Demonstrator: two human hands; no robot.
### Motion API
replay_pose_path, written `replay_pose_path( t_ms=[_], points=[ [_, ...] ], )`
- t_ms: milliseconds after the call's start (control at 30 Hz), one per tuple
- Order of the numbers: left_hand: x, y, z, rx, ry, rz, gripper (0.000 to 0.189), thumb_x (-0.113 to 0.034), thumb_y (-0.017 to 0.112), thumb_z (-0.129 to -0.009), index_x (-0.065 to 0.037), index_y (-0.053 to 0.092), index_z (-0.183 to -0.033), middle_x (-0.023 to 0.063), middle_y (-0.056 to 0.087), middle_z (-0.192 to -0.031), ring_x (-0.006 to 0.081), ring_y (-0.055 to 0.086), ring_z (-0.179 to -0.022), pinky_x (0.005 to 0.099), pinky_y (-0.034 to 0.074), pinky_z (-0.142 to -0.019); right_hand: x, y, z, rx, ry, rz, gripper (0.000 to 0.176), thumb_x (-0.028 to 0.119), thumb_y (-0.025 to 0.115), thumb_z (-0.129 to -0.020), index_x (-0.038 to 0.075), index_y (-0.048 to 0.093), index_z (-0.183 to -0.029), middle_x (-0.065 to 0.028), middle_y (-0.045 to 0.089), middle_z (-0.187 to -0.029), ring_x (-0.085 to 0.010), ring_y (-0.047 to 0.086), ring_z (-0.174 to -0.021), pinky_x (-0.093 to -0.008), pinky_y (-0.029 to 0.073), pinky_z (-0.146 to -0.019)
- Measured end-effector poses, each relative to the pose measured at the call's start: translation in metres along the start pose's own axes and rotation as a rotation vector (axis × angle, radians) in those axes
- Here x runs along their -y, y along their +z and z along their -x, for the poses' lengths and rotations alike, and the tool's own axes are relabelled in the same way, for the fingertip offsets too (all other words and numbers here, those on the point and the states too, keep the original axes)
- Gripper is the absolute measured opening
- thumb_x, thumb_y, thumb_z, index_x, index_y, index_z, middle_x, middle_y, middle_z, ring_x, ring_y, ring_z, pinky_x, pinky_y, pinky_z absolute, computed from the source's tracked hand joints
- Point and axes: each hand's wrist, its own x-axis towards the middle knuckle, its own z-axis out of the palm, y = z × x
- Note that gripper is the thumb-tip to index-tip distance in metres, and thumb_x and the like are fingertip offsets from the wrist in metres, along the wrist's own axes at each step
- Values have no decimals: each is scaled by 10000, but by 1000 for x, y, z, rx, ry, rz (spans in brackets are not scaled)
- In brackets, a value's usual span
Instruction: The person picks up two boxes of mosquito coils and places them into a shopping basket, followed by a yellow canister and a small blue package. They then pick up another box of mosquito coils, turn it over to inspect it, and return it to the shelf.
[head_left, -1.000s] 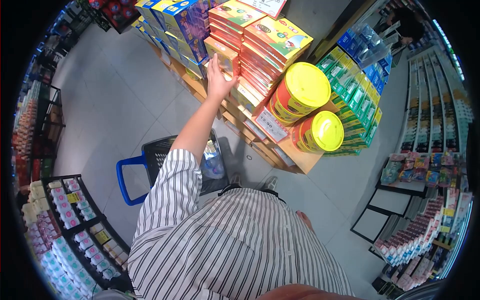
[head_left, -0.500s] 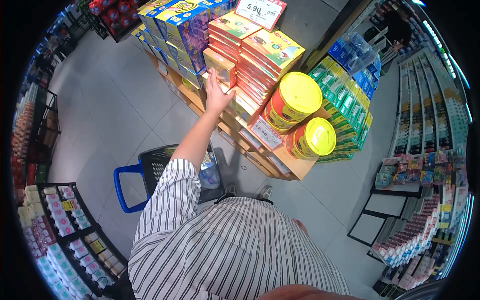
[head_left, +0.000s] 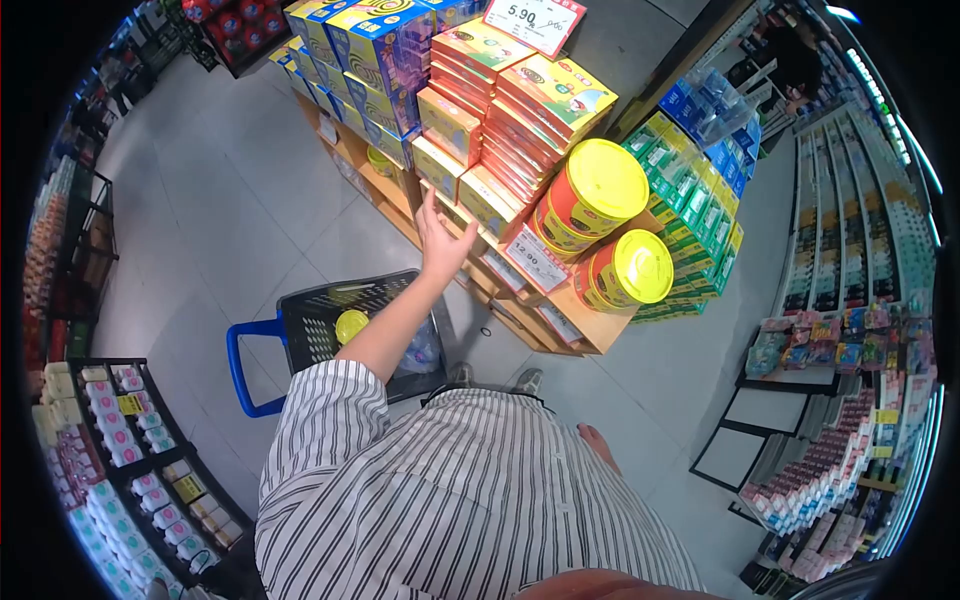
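My left hand (head_left: 442, 242) is open in front of the display shelf, its thumb and fingers apart with nothing between them. Just above the fingertips, a small yellow box (head_left: 437, 172) stands at the shelf's front edge. Behind it is an orange-and-yellow box (head_left: 449, 124) beside a tall stack of flat red-and-yellow boxes (head_left: 530, 140). Part of my right hand (head_left: 598, 446) shows beside my striped shirt; its fingers are mostly hidden. A black shopping basket (head_left: 310, 300) with a blue handle stands below my left arm, holding a yellow-lidded tub (head_left: 351, 325) and a plastic-wrapped item (head_left: 424, 348).
Red tubs with yellow lids (head_left: 607, 180) stand at the shelf's right end, above a price card (head_left: 536, 258). Blue boxes (head_left: 375, 50) are stacked on the left, green boxes (head_left: 700, 210) on the right. Egg-like white packs fill a rack (head_left: 120, 425) at lower left.
My left hand has moved down and away from the orange-and-yellow box, uncovering the small yellow box below it. More of the basket's inside and the yellow-lidded tub now show.
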Motion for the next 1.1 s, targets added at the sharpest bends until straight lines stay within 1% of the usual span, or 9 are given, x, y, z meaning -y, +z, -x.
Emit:
replay_pose_path(
  t_ms=[167,267,367,467,533,667,800,867,1100],
  points=[
    [19,-33,114,222,-107,-50,851,-158,726,-716,-71,253,-1417,174,379,-1235,290,434,-1105,385,436,-898,11,16,-3,-132,-62,124,672,509,407,-938,-62,461,-1287,-209,544,-1258,-323,499,-1188,-376,375,-999],
    [50,-60,172,197,-231,-79,681,-152,721,-750,-49,383,-1332,140,424,-1182,245,481,-1061,353,457,-861,2,16,-17,-147,-52,176,681,526,386,-933,-53,475,-1280,-219,561,-1232,-329,509,-1178,-374,377,-994],
    [67,-84,212,216,-415,-73,525,-145,714,-743,-31,506,-1211,128,505,-1082,222,517,-967,328,462,-831,13,10,-19,-78,-47,305,683,534,361,-930,-38,477,-1286,-238,562,-1221,-332,510,-1176,-370,378,-990],
    [92,-92,246,324,-649,158,348,-178,718,-748,-9,606,-1031,79,590,-799,167,579,-720,293,486,-699,23,5,-20,-74,-19,305,677,537,352,-927,-23,485,-1285,-241,570,-1206,-332,519,-1162,-368,390,-973],
    [91,-98,248,532,-675,33,371,-215,708,-758,-4,598,-1042,94,616,-799,177,595,-715,300,489,-691,13,-2,-37,-125,-92,503,660,523,354,-932,-27,500,-1267,-224,593,-1172,-331,551,-1112,-367,408,-945],
    [71,-103,251,735,-723,-25,417,-269,683,-739,2,609,-1047,145,655,-861,280,639,-818,355,500,-738,56,4,-16,-77,-60,470,629,481,368,-944,-53,497,-1250,-226,602,-1144,-313,570,-1070,-352,414,-935],
    [83,-97,272,775,-671,10,447,-303,673,-724,4,614,-1044,145,655,-852,279,639,-811,354,499,-736,71,11,-20,-62,-137,519,600,473,397,-941,-46,523,-1215,-219,623,-1095,-304,591,-1023,-361,435,-892],
    [86,-97,278,783,-588,-42,458,-331,689,-734,-8,602,-1048,109,664,-835,214,641,-767,318,498,-693,78,11,-26,-15,-167,527,583,463,404,-943,-36,522,-1219,-214,628,-1086,-299,596,-1011,-358,441,-883],
    [70,-103,287,701,-714,-69,416,-285,690,-727,-15,610,-1034,125,657,-824,237,635,-761,332,496,-698,86,13,-42,61,-199,409,530,446,430,-946,2,532,-1217,-174,646,-1031,-244,620,-928,-328,470,-817]
  ],
)
